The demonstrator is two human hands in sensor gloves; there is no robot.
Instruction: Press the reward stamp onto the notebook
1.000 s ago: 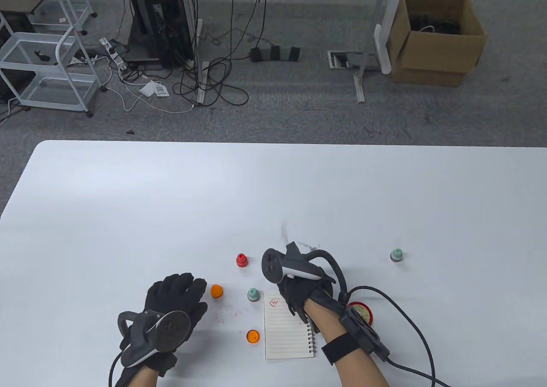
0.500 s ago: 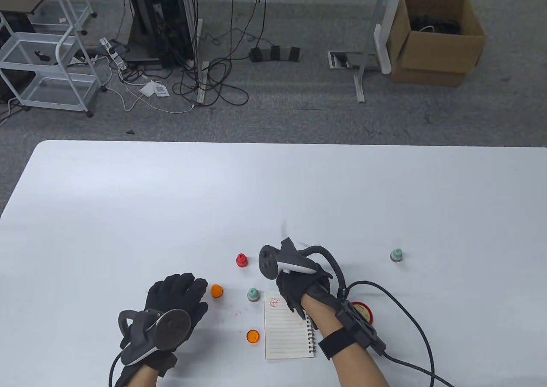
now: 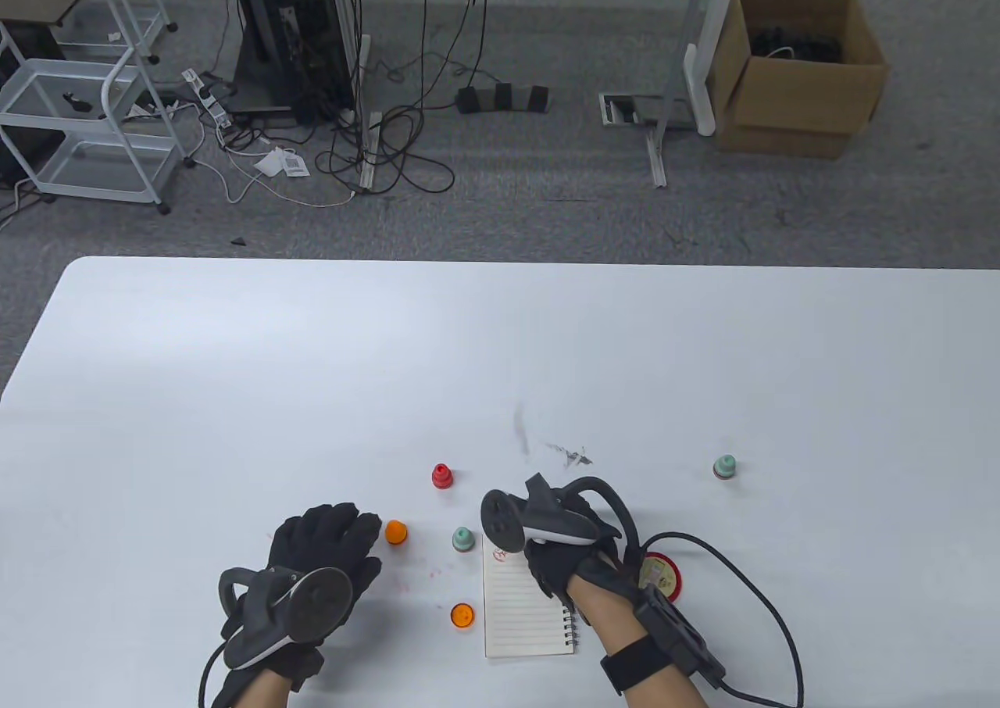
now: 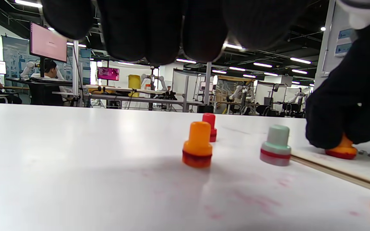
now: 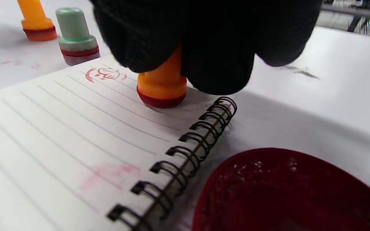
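Observation:
A lined spiral notebook (image 3: 519, 614) lies near the table's front edge, with a red stamp mark (image 5: 104, 73) at its top left. My right hand (image 3: 551, 571) pinches an orange stamp (image 5: 161, 86) from above and holds it upright, its red base down on the page beside the spiral binding (image 5: 201, 141). The left wrist view shows that orange stamp (image 4: 342, 149) under the black fingers. From above it is hidden by the hand and tracker. My left hand (image 3: 336, 528) rests flat on the table, left of the notebook, holding nothing.
A red ink pad (image 3: 660, 571) sits just right of the notebook. Left of it stand an orange stamp (image 3: 396, 532), a mint stamp (image 3: 462, 538) and a red stamp (image 3: 442, 476). An orange cap (image 3: 462, 616) lies nearby. Another mint stamp (image 3: 725, 467) stands far right.
My right hand has come back toward me and down over the notebook's top, its tracker now covering part of the red mark. The left hand has stayed put.

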